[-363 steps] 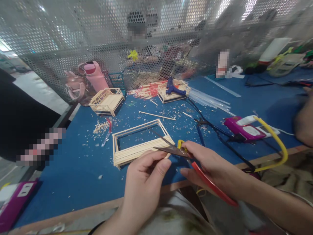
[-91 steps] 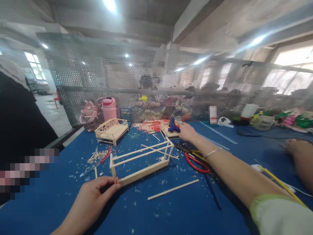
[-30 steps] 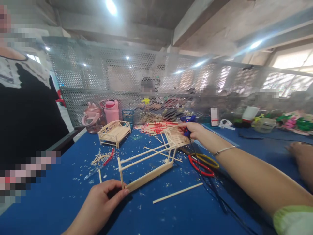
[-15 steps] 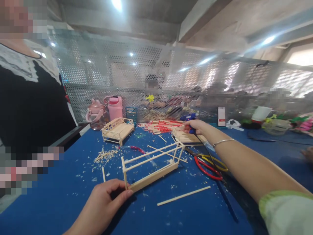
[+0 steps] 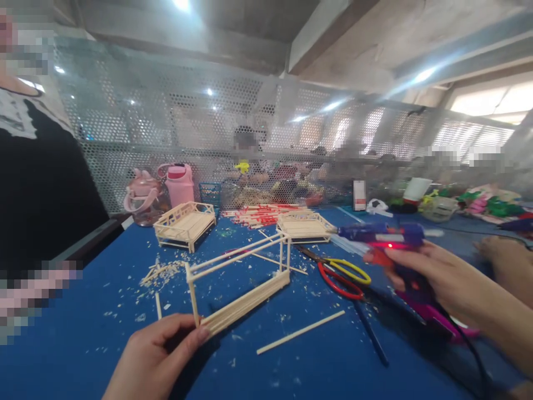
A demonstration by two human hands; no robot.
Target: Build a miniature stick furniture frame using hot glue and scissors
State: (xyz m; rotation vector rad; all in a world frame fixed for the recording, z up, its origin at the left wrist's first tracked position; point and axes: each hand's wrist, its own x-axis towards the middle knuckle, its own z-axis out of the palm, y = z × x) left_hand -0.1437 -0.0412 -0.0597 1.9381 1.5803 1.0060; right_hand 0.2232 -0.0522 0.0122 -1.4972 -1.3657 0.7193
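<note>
Left hand (image 5: 160, 351): thumb and fingers pinching the near left corner of a pale wooden-stick frame (image 5: 246, 303), open box shape, slatted strip along its near lower side, two thin rails above. Frame sits at the middle of the blue counter (image 5: 316, 375), in front of the person; can't tell if that corner is lifted. Right hand (image 5: 435, 272), blurred: fingers closed round the grip of a blue hot-glue gun (image 5: 393, 236), red trigger, red light lit, held above the counter, nozzle pointing left. Nozzle tip overlaps the end of a slatted pale-wood piece with railings (image 5: 305, 226); contact unclear. Similar railed wooden piece (image 5: 185, 223) farther left.

Scissors with red and yellow handles (image 5: 323, 261) lie right of the frame, dark blue bar (image 5: 372, 333) just beside. Loose pale stick (image 5: 300, 332) nearer the person. Pile of red and pale sticks (image 5: 264, 214) behind, pink bottle (image 5: 180, 188) back left. Another person's hand (image 5: 503, 255) far right.
</note>
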